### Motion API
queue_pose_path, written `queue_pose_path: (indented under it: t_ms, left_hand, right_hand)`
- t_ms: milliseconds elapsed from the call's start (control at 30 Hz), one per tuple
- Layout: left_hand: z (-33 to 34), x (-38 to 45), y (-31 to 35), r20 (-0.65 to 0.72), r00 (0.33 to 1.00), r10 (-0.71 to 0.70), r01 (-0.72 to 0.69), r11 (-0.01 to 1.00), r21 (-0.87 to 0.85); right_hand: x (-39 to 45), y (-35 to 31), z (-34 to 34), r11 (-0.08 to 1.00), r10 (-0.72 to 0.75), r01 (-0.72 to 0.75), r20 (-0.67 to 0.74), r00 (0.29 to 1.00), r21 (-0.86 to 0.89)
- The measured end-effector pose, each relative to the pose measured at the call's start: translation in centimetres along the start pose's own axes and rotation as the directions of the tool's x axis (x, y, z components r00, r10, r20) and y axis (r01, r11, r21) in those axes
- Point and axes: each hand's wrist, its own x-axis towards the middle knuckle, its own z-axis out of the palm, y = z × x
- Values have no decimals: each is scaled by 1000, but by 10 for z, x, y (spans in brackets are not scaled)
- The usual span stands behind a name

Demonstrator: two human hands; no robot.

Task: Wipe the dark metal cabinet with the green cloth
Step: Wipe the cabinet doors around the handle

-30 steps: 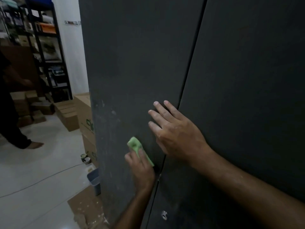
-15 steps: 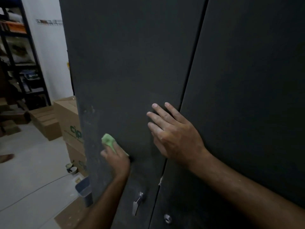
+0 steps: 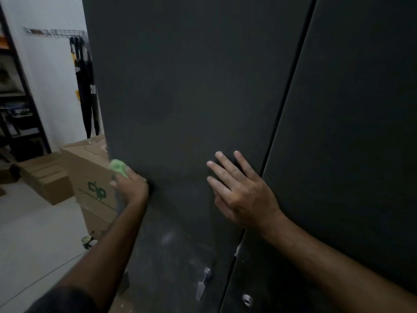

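The dark metal cabinet (image 3: pixel 191 98) fills most of the head view, with two tall doors split by a vertical seam. My left hand (image 3: pixel 132 185) presses the green cloth (image 3: pixel 118 167) against the left door, right at its left edge; the cloth sticks out past my fingertips. My right hand (image 3: pixel 239 190) lies flat on the left door beside the seam, fingers spread and straight. Pale smudges mark the door below my hands. A metal handle (image 3: pixel 203 283) and a round lock (image 3: pixel 247 299) sit low on the doors.
Cardboard boxes (image 3: pixel 90 177) stand stacked against the cabinet's left side, more boxes (image 3: pixel 48 181) farther left on the pale floor. A small can (image 3: pixel 88 241) sits by the boxes. Dark shelving (image 3: pixel 15 105) lines the left wall; black umbrellas (image 3: pixel 84 86) hang behind.
My left hand has slid the green cloth leftward across the door, from near the seam to the door's left edge. My right hand has stayed flat in place. The view has shifted right.
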Motion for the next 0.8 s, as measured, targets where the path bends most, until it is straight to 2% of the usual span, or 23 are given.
queue_pose_path:
  t_ms: [33,100,133,200,267,367,400,500,600,633,700,767,800]
  left_hand:
    - [0,16,19,-5,1000,23,-23,1000,-13]
    - [4,11,40,-12,978,210,-211,977,-29]
    - [7,-5,35,0,954,299,-298,954,-24]
    - [6,-42,1,87,922,377,-374,926,-44]
    - [-3,-47,-33,135,942,307,-313,950,22]
    - [-11,16,-14,51,999,6,-8,999,33]
    - [-11,37,5,25,1000,15,-16,1000,21]
    - [-6,52,56,9,969,247,-247,969,-28]
    - [1,7,20,37,936,350,-351,937,1]
    - [-2,-7,-4,63,938,341,-343,939,17]
    - [-10,-3,-38,105,975,195,-203,976,76]
    - [-12,38,-30,58,998,-15,10,996,85]
    - [-11,58,-19,31,998,-59,56,995,77]
  right_hand:
    - [0,-1,1,1000,6,-6,2,1000,-4]
    - [0,-3,2,1000,13,-13,11,1000,-4]
    - [0,-3,2,1000,15,-15,12,1000,-3]
    - [0,-3,3,1000,18,-18,4,1000,-5]
    - [0,-3,3,1000,15,-15,11,1000,-9]
    - [1,-4,3,1000,16,-15,14,1000,-27]
    - [1,-4,3,999,16,-16,12,1000,-29]
    - [2,-5,3,999,24,-24,-8,1000,-31]
    - [3,-5,3,999,17,-18,-25,1000,-44]
    - [3,-5,3,999,10,-12,-24,1000,-49]
    - [2,-5,2,998,-3,2,-19,1000,-70]
    - [2,-5,1,996,-12,11,-8,1000,-86]
    - [2,-5,2,996,-14,14,-2,1000,-88]
